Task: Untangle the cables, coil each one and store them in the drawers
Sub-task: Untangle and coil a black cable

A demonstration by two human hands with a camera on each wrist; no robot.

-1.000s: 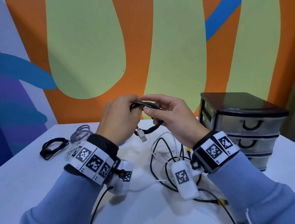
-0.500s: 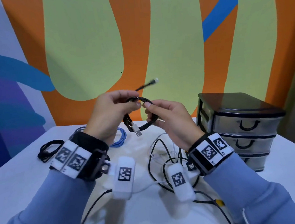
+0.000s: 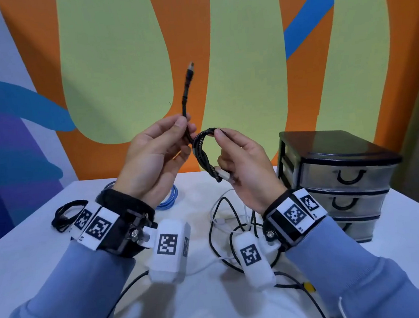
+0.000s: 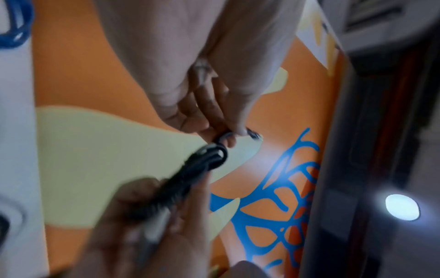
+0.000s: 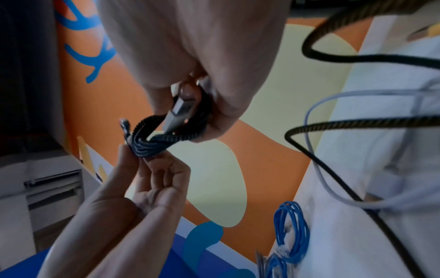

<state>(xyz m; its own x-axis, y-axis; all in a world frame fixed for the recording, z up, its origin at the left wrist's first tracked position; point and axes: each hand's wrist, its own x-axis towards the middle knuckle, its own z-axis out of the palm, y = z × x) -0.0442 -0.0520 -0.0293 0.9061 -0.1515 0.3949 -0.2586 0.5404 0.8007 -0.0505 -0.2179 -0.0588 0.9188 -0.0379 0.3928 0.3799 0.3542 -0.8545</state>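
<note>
I hold a black braided cable (image 3: 203, 154) above the table, most of it wound into a small coil. My right hand (image 3: 221, 150) grips the coil between thumb and fingers, and the cable's silver USB plug (image 3: 223, 175) lies against its palm. My left hand (image 3: 187, 129) pinches the free end just beside the coil, so the last stretch stands upright with its small plug (image 3: 190, 66) on top. The right wrist view shows the coil (image 5: 166, 143) and USB plug (image 5: 178, 112) up close. In the blurred left wrist view the left fingertips (image 4: 221, 137) pinch the cable.
A black three-drawer unit (image 3: 342, 180) stands at the right, all drawers closed. A tangle of black and white cables (image 3: 224, 223) lies on the white table (image 3: 400, 243) under my hands. A coiled blue cable (image 3: 172, 197) and a coiled black cable (image 3: 66, 214) lie at the left.
Both hands have lifted the coil higher. The left hand has let go of the coil and drawn the free end out, which now points straight up instead of slanting right.
</note>
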